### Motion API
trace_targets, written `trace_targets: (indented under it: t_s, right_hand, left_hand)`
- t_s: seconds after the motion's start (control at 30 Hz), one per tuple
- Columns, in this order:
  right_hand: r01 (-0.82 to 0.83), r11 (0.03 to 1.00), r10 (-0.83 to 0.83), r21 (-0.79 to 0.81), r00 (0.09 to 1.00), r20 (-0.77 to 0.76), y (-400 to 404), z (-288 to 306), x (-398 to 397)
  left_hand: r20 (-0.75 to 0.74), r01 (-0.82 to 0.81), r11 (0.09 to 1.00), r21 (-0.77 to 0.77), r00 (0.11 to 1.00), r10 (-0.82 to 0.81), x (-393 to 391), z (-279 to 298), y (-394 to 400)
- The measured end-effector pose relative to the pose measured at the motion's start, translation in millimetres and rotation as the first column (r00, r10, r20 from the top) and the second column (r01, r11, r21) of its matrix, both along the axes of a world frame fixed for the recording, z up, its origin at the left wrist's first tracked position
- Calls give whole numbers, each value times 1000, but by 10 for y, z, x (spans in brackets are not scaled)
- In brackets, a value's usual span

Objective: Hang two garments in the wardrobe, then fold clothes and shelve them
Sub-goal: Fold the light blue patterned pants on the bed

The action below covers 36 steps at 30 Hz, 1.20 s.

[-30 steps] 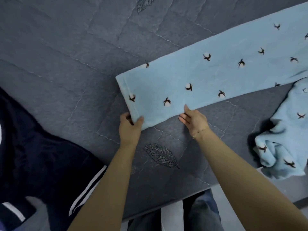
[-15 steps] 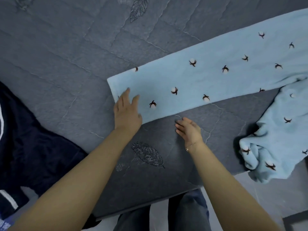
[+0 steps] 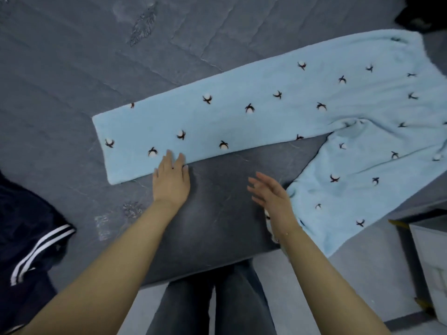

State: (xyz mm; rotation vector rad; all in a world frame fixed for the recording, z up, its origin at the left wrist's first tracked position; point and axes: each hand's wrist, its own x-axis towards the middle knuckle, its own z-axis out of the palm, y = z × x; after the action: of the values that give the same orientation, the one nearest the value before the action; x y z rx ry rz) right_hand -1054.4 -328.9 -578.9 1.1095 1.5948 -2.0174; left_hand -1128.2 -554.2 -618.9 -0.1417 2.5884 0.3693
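Light blue fleece trousers (image 3: 278,110) with small dark-and-white cotton motifs lie spread on the grey quilted bed (image 3: 72,81). One leg stretches flat to the left; the other leg (image 3: 350,184) angles down toward the bed's near edge at the right. My left hand (image 3: 170,180) lies flat, fingers straight, its fingertips on the near edge of the flat leg. My right hand (image 3: 271,197) hovers with fingers spread and relaxed, just left of the angled leg, holding nothing.
A dark navy garment (image 3: 26,240) with white stripes lies at the bed's left edge. A white box or cabinet (image 3: 430,257) stands on the floor at the right. A dark item (image 3: 420,13) sits at the top right corner.
My left hand slid right along the flat leg's near edge. The right hand lifted off the bed and opened. The crumpled leg now lies spread out flat.
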Motion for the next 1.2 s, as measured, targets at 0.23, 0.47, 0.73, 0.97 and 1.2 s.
trace_targets:
  t_s: [0.23,0.47,0.73,0.97,1.2]
  right_hand:
    - [134,973,-124,187,990,-63,911,277,4]
    - [95,971,-83,221,995,-62,1622,193,-286]
    - [1,927,48,375,991,-122,3325,-164,-1267]
    - [-161,678,328,717,939,-100,4828,-585,-2587]
    - [-323,523,312,789,934,175,5411,-1158,-3605]
  left_hand:
    - [-91,152,939,309,987,-129,17,278,1121]
    - [-23,117,897,426,993,-118,-190,269,1892]
    - [-71,67,842,535,997,-34,-898,198,3330]
    - [-203,180,916,358,973,-112,-1730,-269,4786]
    - [-22,173,979,110,985,-172,-2041,-930,5343]
